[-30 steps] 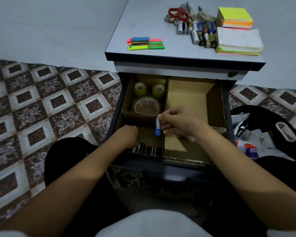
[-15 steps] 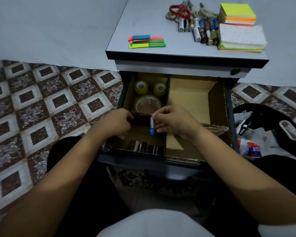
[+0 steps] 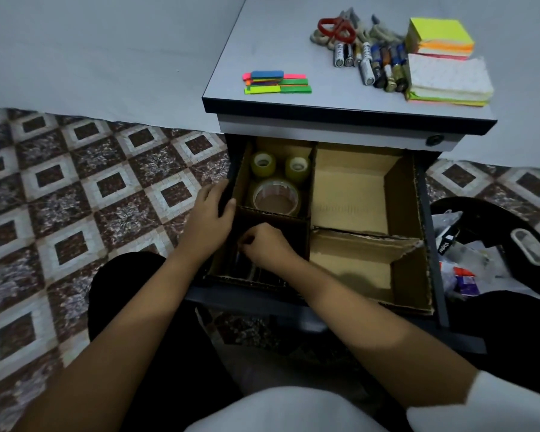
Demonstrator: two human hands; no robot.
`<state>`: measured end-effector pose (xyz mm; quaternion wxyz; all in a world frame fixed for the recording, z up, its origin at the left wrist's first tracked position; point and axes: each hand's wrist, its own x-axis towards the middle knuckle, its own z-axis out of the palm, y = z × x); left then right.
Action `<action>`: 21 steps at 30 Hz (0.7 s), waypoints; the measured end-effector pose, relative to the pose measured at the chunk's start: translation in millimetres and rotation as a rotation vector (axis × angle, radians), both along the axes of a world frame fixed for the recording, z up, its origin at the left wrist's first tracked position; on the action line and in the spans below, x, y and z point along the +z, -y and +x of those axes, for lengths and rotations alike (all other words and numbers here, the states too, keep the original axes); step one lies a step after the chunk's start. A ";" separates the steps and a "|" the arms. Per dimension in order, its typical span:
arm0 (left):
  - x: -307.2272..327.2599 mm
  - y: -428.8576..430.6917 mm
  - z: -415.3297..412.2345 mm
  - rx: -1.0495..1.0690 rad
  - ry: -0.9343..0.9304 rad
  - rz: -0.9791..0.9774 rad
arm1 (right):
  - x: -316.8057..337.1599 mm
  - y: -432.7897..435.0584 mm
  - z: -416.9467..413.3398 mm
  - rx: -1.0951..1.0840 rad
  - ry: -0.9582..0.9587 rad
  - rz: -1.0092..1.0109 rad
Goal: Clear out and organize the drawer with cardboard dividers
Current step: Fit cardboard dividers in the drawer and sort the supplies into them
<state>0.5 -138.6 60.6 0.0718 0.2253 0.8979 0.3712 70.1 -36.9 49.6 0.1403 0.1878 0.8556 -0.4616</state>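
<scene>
The open drawer is lined with cardboard dividers that split it into four compartments. The right hand reaches down into the near-left compartment with its fingers curled tight together; whether it holds anything cannot be told, since the fingertips are turned away and the space beneath is dark. Just below that hand, along the compartment's near edge, lie dim cylindrical things that look like batteries, though they are too shadowed to count. The left hand sits just to the left of the right one, wrapped over the drawer's left wall, thumb inside and fingers outside, gripping the edge. Just beyond both hands, in the far-left compartment, stand two small rolls of tape with a large clear roll lying flat in front of them. To the right of the right hand, the two right-hand compartments show bare cardboard. Further off, on the cabinet top, rest colored sticky tabs, red-handled scissors, a row of loose batteries and stacks of sticky notes.
</scene>
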 end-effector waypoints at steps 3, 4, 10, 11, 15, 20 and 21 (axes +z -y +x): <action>-3.3 0.7 -2.0 -0.011 0.067 0.015 | -10.3 -1.3 -5.4 0.016 0.027 0.027; -4.3 0.4 -2.1 -0.015 0.075 0.022 | -12.8 -2.1 -5.9 0.031 0.034 0.045; -7.1 0.4 -1.3 0.005 0.092 0.053 | -26.9 -0.8 -7.8 0.213 0.000 0.211; -7.2 0.5 -1.4 0.003 0.094 0.056 | -27.7 -0.4 -8.3 0.252 -0.019 0.227; -8.3 0.9 -2.4 0.006 0.097 0.062 | -26.6 -0.2 -6.7 0.399 -0.026 0.235; -10.7 0.9 -2.9 -0.002 0.092 0.072 | -22.5 -1.9 -5.0 0.489 0.012 0.190; -11.2 0.8 -3.3 0.001 0.088 0.076 | -21.5 -2.3 -5.0 0.487 0.009 0.184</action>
